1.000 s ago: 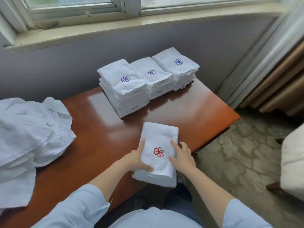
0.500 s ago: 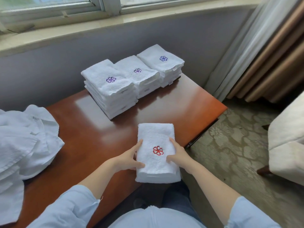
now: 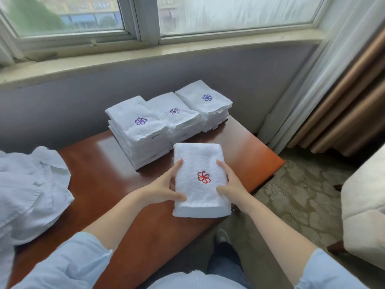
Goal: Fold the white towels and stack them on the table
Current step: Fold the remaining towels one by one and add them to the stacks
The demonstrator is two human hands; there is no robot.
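Towel (image 3: pixel 198 155) between left hand (image 3: pixel 164 188), right hand (image 3: pixel 231 184)

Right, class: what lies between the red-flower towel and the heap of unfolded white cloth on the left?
In the head view, bare brown tabletop from the heap to the left hand gripping the red-flower towel.

- A wide window (image 3: pixel 68 15) with a pale frame runs across the top in front of me, and soft grey daylight comes through it.
- Below it lies a long, pale sill (image 3: pixel 145 57).
- The wall (image 3: pixel 62 105) under the sill is plain grey.
- A glossy red-brown table (image 3: pixel 100 170) stands against that wall, with daylight shining on its top.
- To my right, a sheer white curtain (image 3: pixel 312 80) hangs beside a brown drape (image 3: pixel 350 113).
- The carpet (image 3: pixel 302 195) is grey-green and patterned.
- A cream chair (image 3: pixel 366 215) stands at my far right.
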